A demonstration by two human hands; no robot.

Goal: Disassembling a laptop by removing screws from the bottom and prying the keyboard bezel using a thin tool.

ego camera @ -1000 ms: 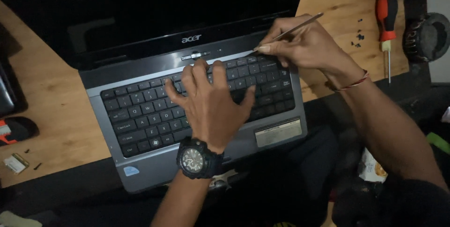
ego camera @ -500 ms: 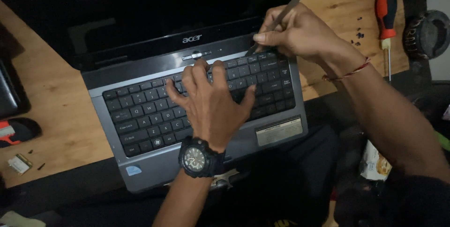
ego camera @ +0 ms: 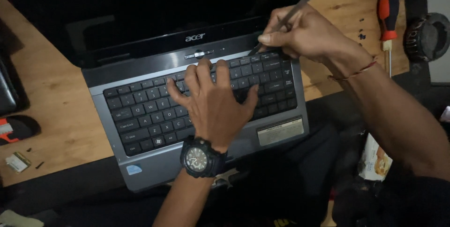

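Prying is just beginning: the right hand is pinching a thin grey metal pry tool at the black laptop keyboard's one o'clock edge, left hand fingers spread across the keys; keyboard is sitting fully seated.

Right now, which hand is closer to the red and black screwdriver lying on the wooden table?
Right. The right hand, gripping a thin metal tool, is just beside the red and black screwdriver; the left hand rests mid-keyboard, farther away.
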